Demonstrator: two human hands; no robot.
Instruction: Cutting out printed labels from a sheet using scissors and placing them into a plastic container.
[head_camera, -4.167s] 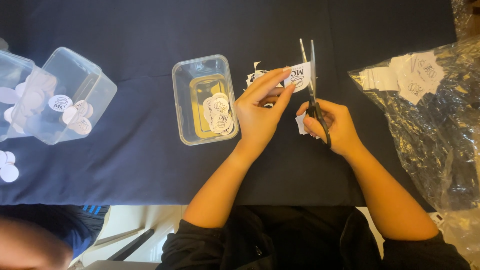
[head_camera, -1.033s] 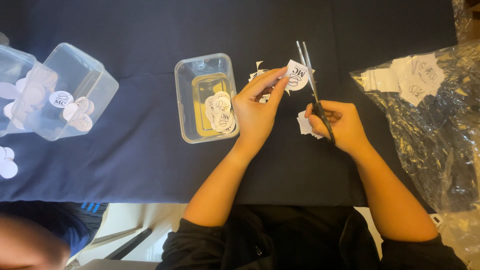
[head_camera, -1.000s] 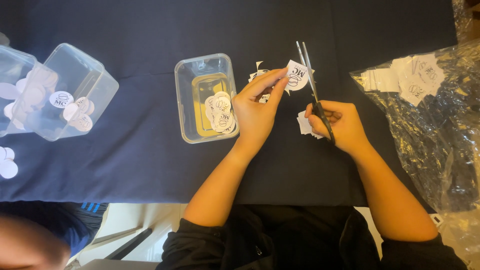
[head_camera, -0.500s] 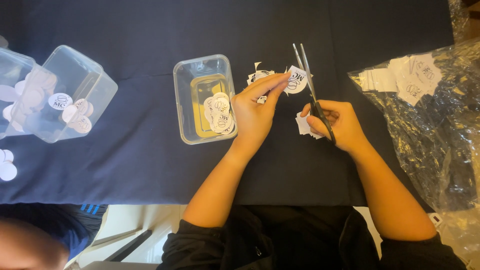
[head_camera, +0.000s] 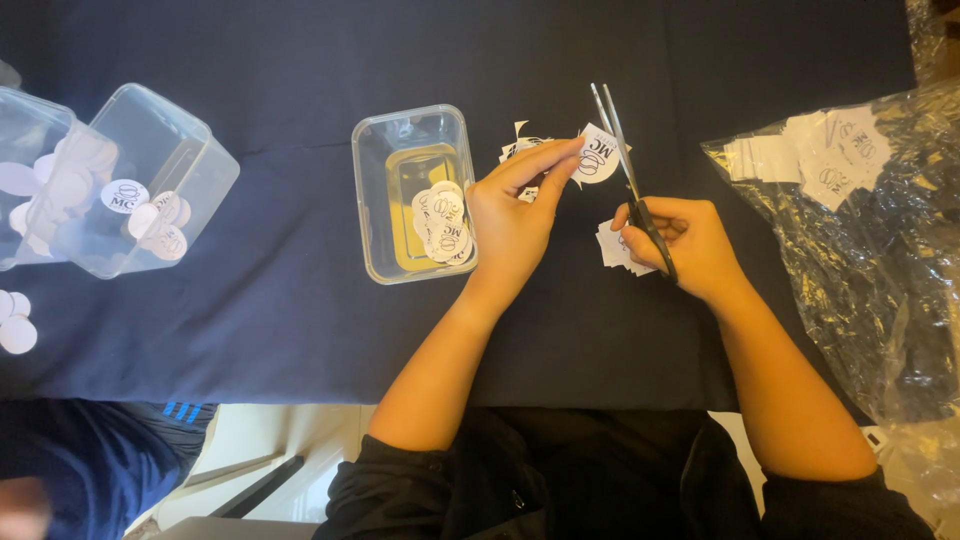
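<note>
Label (head_camera: 598, 160), a small white printed paper piece, sits pinched at its left edge between the left hand (head_camera: 512, 215) thumb and fingertips (head_camera: 566, 163), lifted just above the table (head_camera: 280, 330). Scissors (head_camera: 628, 180) are in the right hand (head_camera: 685, 240), grip closed around the dark handles, blades slightly parted and pointing toward 12 o'clock, with the label between them at its right edge.

Judgement on technique: the cut goes best if the left hand turns the label into the blades while the scissors stay nearly fixed, using short bites deep in the blades to follow the printed round outline. Left fingertips should stay on the far side of the label from the cutting edge; they lie close to the blades now.

Pose: left forearm runs in from 7 o'clock, wrist straight, fingers extended toward 1 o'clock. Right forearm comes in from 5 o'clock, wrist bent slightly inward, knuckles up.

Surroundings: paper scraps (head_camera: 620, 250) lie under the right hand, more offcuts (head_camera: 520, 150) at 11 o'clock of the label. Clear tub (head_camera: 400, 135) holding cut discs (head_camera: 442, 225) stands just left of the left hand. Plastic bag (head_camera: 880, 260) with uncut sheets at 3 o'clock. Two more clear tubs (head_camera: 140, 170) far at 9 o'clock.
</note>
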